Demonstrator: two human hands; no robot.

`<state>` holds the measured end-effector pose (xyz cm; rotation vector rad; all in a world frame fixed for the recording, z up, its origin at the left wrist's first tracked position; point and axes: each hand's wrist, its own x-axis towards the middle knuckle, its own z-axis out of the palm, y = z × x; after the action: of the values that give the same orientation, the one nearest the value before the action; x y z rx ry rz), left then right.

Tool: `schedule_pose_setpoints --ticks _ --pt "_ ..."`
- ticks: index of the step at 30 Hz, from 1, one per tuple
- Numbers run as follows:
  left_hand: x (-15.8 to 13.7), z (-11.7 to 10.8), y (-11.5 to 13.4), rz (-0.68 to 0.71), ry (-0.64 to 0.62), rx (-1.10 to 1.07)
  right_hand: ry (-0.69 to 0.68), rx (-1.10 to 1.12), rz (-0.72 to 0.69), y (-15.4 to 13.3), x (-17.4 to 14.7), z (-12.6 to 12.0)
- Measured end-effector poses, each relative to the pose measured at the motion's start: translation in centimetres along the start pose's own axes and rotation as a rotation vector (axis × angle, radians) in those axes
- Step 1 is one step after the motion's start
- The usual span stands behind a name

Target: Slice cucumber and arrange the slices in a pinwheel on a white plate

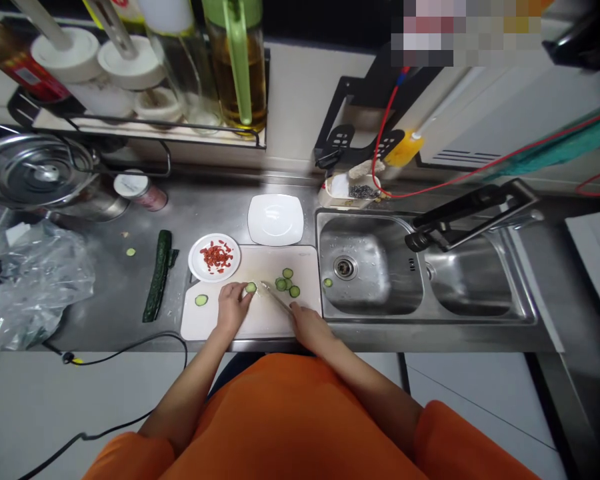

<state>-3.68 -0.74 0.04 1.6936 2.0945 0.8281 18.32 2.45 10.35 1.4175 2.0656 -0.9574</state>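
Note:
My left hand (233, 307) is closed on a cucumber slice (251, 287) over the white cutting board (265, 327). In my right hand (311, 328) is a kitchen knife (276, 297), its blade slanting up and left across the board, its tip close to the slice. Several more cucumber slices (288, 273) lie to the right of the blade. A single slice (201, 301) rests near the board's left end. On the board's upper left corner stands a white plate (193, 248) with chopped red pieces (217, 257).
An empty-looking white square dish (276, 219) is behind the board. A whole cucumber (157, 277) and a plastic bag (40, 287) lie left. A double sink (375, 313) with a black faucet (460, 220) adjoins the board. Bottles (235, 73) stand on a rack above.

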Motion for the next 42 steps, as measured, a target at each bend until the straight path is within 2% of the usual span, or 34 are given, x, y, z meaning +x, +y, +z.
schedule_pose_setpoints --ticks 4,10,17,23,42 --pt "0.2 0.6 0.1 -0.008 0.007 -0.015 0.004 -0.004 -0.007 -1.1 0.0 -0.5" --pt "0.1 -0.1 0.6 0.028 -0.056 -0.034 0.013 -0.045 -0.024 -2.1 -0.2 -0.6" --pt "0.7 0.5 1.9 -0.103 -0.029 -0.027 0.025 -0.064 0.010 -2.0 -0.4 -0.7" --pt "0.9 0.1 1.5 -0.055 -0.099 -0.081 -0.001 -0.064 0.015 -2.6 -0.9 -0.6" --pt "0.6 0.3 0.8 -0.025 -0.051 -0.083 0.018 -0.065 -0.013 -4.1 -0.8 -0.1"
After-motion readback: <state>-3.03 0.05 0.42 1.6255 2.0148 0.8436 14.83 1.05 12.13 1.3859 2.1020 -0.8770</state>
